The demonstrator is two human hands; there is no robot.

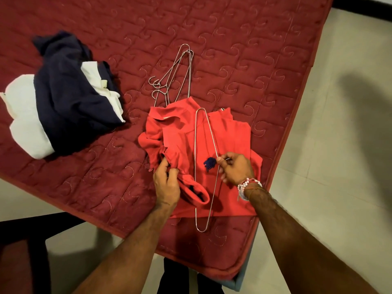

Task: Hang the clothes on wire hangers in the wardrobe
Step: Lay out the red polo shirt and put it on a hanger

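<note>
The red shirt (231, 141) lies crumpled on the bed (212, 28), near its corner just in front of me. It is soft knit cloth, folded over itself, with a small navy stitched emblem (209, 163) on the chest. Across it lies a wire hanger (195, 145), thin silvery metal bent into a long narrow triangle. My right grip (235, 168) pinches the wire beside the emblem between thumb and fingertips; a beaded bracelet (247, 185) circles that wrist. My left grip (166, 183) is curled round a bunched fold of the shirt at its left edge. Beyond the collar, spare hangers (173, 71) lie stacked, their lower ends under the shirt. To the left sits a rumpled navy and white pile (70, 92). The bed cover is maroon, quilted with swirl stitching; pale floor tiles (339, 166) lie at the right
</note>
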